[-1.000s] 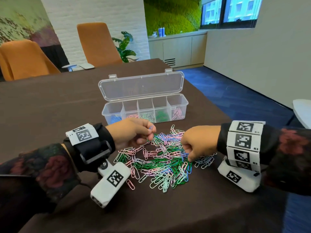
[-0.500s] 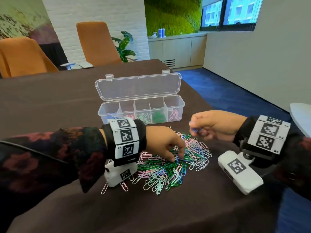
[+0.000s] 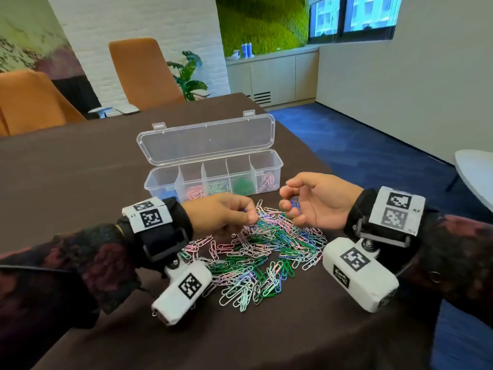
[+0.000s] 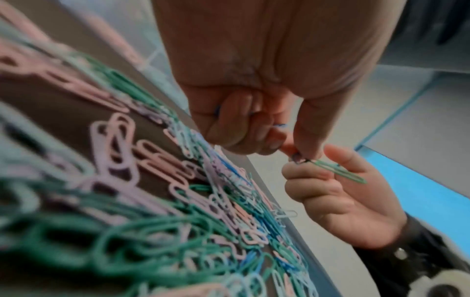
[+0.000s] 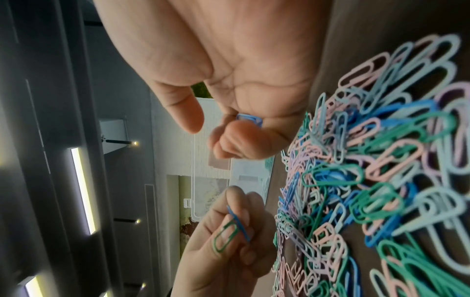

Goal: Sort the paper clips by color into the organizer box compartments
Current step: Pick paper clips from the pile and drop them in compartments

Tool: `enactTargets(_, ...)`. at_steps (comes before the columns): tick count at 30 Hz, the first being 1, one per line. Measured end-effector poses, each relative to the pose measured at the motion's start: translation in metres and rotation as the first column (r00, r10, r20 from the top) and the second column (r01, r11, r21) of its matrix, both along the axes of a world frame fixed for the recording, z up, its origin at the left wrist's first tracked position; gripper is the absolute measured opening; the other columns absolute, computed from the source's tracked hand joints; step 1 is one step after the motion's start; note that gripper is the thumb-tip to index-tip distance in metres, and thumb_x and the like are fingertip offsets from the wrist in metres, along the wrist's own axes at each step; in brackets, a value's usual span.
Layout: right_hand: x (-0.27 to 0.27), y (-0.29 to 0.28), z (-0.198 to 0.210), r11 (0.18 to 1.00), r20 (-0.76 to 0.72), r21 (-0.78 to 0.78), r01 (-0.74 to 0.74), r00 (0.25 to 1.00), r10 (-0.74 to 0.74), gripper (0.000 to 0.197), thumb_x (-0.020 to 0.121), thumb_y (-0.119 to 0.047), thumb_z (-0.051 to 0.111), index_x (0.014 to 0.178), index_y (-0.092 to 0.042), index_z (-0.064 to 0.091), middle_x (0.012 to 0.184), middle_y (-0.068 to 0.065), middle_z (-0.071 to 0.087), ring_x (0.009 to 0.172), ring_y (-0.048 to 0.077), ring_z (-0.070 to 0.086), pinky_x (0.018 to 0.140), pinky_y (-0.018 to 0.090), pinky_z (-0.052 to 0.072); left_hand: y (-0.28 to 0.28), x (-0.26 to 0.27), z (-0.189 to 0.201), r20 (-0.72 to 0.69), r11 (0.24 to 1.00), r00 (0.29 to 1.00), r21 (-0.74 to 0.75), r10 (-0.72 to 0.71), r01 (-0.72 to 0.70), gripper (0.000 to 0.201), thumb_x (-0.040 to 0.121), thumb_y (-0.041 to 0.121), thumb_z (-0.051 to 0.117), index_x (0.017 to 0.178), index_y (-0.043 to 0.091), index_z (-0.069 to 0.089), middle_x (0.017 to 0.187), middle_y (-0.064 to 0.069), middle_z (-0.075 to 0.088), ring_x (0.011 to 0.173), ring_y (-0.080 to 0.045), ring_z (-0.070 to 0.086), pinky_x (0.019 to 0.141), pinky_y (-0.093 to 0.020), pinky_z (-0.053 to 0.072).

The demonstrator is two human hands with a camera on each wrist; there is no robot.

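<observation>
A mixed pile of paper clips [image 3: 261, 252] in pink, lilac, pale blue, blue and green lies on the brown table. Behind it stands the clear organizer box [image 3: 277, 166], lid open, with blue, pink, pale green, dark green and pinkish clips in separate compartments. My left hand [image 3: 250, 216] hovers over the pile's far left edge. Its thumb and fingers pinch a green clip [image 5: 226, 239] and a blue clip [image 5: 239, 225]. My right hand [image 3: 286, 201] is just right of it, palm turned inward, its curled fingers holding blue clips [image 5: 249, 118].
The table [image 3: 80, 169] has bare brown cloth on the left and at the front; its right edge drops to blue carpet [image 3: 373, 145]. Two orange chairs [image 3: 141, 73] stand behind the table. A white round surface [image 3: 477, 172] sits at the far right.
My left hand has come up off the middle of the pile with clips pinched in it. My right hand has turned palm inward and moved closer to the left hand.
</observation>
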State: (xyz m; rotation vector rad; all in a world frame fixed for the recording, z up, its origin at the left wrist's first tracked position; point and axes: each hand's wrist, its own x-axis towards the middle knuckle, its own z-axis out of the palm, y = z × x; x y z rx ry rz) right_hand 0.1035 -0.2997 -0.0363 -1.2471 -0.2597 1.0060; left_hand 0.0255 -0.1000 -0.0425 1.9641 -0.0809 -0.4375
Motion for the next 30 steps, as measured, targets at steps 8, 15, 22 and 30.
enactTargets(8,-0.005,0.02,-0.003,0.99,0.13,-0.142,-0.01,0.991,0.028,0.033,0.095,-0.028,0.039,0.07,-0.011,0.051,0.063,0.004,0.045,0.05,0.013,0.036,0.037,0.017,0.029,0.017,-0.02,-0.002,-0.018,0.993,0.993,0.041,0.114,-0.114,0.023,0.095,0.014,0.049,0.071,0.012,0.046,0.05,0.004,0.04,0.041,-0.004,0.031,0.038,-0.012,0.024)
enactTargets(15,-0.015,0.045,0.006,0.974,0.224,-0.227,-0.011,0.973,0.063,0.033,0.097,-0.027,0.04,0.072,-0.011,0.053,0.063,0.003,0.043,0.049,0.012,0.034,0.035,0.017,0.028,0.028,-0.031,-0.001,-0.044,0.939,0.968,-0.239,0.246,-0.249,0.021,0.092,-0.004,0.047,0.074,0.007,0.049,0.062,-0.001,0.053,0.04,-0.003,0.036,0.036,-0.011,0.027)
enactTargets(22,-0.018,0.063,0.006,0.962,0.287,-0.271,0.007,0.955,0.074,0.033,0.098,-0.027,0.04,0.072,-0.011,0.053,0.062,0.002,0.042,0.047,0.011,0.034,0.038,0.017,0.024,0.043,-0.035,-0.002,0.101,0.974,0.97,0.033,0.221,-0.225,0.013,0.09,0.006,0.058,0.09,0.018,0.063,0.055,0.011,0.053,0.043,-0.003,0.036,0.042,-0.013,0.029)
enactTargets(30,-0.017,0.097,0.018,0.992,0.044,-0.124,-0.009,0.999,0.014,0.03,0.098,-0.029,0.042,0.083,-0.007,0.055,0.071,0.011,0.051,0.061,0.021,0.053,0.049,0.024,0.051,0.073,-0.035,0.012,-0.296,0.679,0.822,-0.464,0.487,-0.569,0.026,0.097,0.01,0.034,0.076,0.008,0.049,0.064,-0.005,0.051,0.043,-0.009,0.044,0.035,-0.014,0.03)
